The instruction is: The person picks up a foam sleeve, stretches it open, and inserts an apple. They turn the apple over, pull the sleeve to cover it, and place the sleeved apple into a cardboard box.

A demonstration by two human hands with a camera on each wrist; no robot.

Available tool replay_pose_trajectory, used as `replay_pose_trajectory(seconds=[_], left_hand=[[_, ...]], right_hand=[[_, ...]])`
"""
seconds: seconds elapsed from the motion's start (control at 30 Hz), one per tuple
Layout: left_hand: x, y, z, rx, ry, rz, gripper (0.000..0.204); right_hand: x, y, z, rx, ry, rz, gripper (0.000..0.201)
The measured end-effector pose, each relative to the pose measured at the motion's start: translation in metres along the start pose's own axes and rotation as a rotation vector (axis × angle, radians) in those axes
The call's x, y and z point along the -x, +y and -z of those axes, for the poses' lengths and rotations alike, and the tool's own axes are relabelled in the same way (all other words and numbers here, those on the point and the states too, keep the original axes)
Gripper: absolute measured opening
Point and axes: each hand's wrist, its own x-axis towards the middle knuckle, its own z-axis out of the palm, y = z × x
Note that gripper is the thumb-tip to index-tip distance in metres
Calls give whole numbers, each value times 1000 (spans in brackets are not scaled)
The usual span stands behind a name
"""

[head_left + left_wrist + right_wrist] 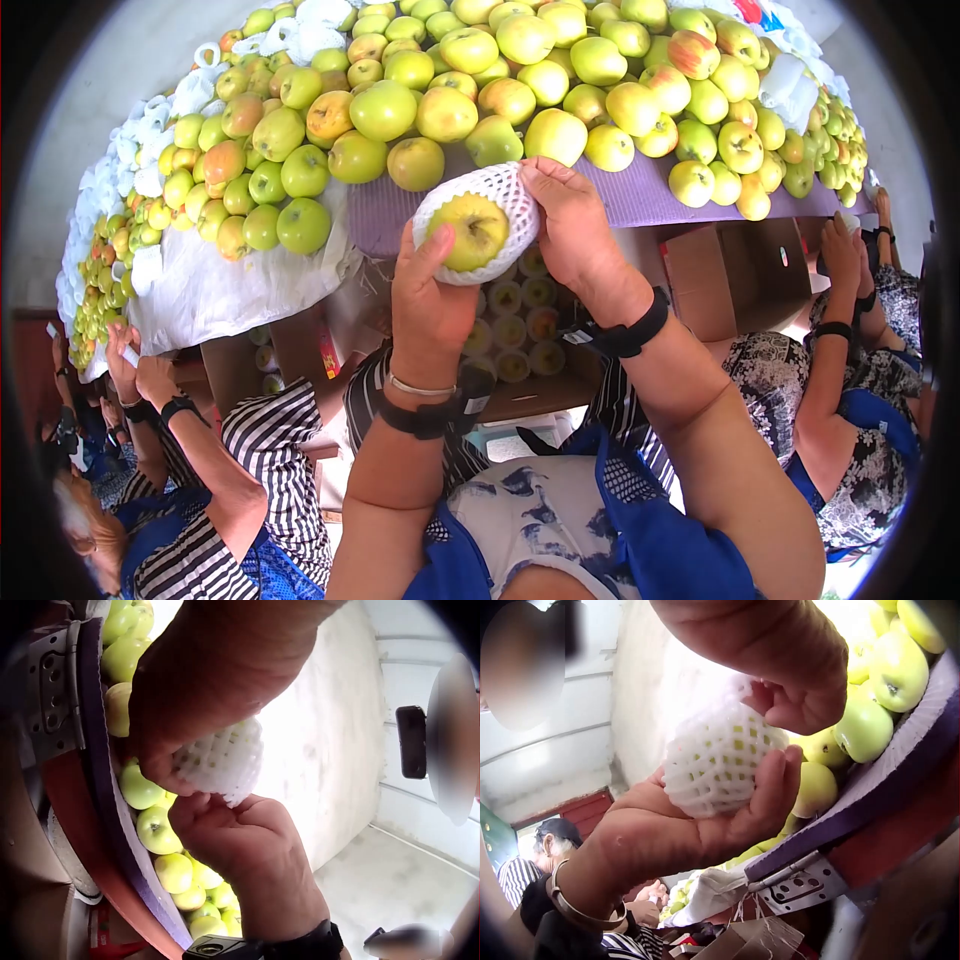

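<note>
A yellow-green apple (470,232) sits inside a white foam net sleeve (513,200), its end showing through the net's scalloped opening. My left hand (432,305) holds the sleeved apple from below, with the thumb on the near face of the apple. On the other side, my right hand (578,222) pinches the net's edge between thumb and fingers. From the right wrist view, the netted apple (721,761) rests in the left palm, and the right fingers meet the net at its top. Both hands are just in front of the apple-covered table.
Many loose apples (440,110) are heaped on the table, with a purple padded edge (640,195) and white cloth (230,290). Foam nets (300,35) lie behind. Below stands a cardboard box (530,400) with netted apples. Other people work at left (200,470) and right (850,400).
</note>
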Motion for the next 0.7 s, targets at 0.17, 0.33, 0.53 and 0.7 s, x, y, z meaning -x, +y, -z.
replay_pose_trajectory(seconds=[0.17,0.33,0.53,0.7], left_hand=[[2,-4,-1,68,-50,24,43],[4,-5,-4,110,-80,23,47],[4,0,-2,117,-141,21,49],[1,6,0,116,-90,-42,48]], right_hand=[[-6,8,9,57,-53,78,14],[-7,8,11,194,-58,179,17],[-4,15,5,228,-51,162,19],[-6,23,11,519,-135,257,19]])
